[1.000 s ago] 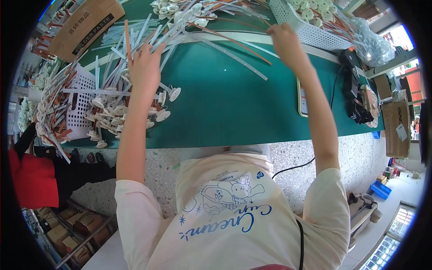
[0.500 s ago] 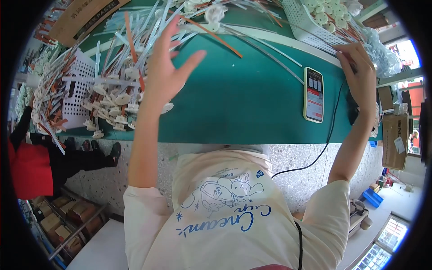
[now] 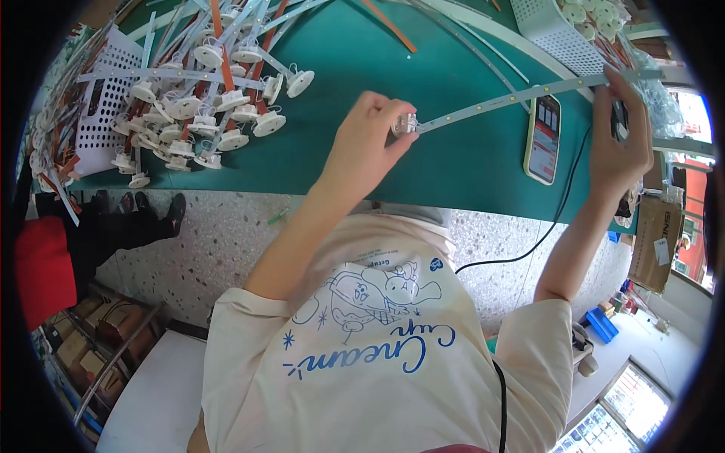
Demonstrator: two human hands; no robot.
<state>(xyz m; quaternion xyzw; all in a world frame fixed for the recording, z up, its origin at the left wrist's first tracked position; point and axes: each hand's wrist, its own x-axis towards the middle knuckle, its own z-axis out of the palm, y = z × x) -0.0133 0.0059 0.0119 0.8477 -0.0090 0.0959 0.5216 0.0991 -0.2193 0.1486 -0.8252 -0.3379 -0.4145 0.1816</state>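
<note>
A thin LED light strip stretches across the green table, slightly raised, between my two hands. My left hand is closed in a pinch on the small clear-and-white end piece at the strip's left end. My right hand grips the strip towards its right end, which sticks out past the fingers. Something dark shows by the right palm, its kind unclear. Left of my left hand lies a pile of white round end pieces with wires and strips attached.
A phone lies on the green table, with a black cable to its right. White perforated baskets stand at the left and far right. An orange strip lies at the back. Someone in red is at the left.
My left hand has come from open above the pile to a pinch on the strip's end piece, nearer the middle. The strip now spans both hands. The view has shifted somewhat.
</note>
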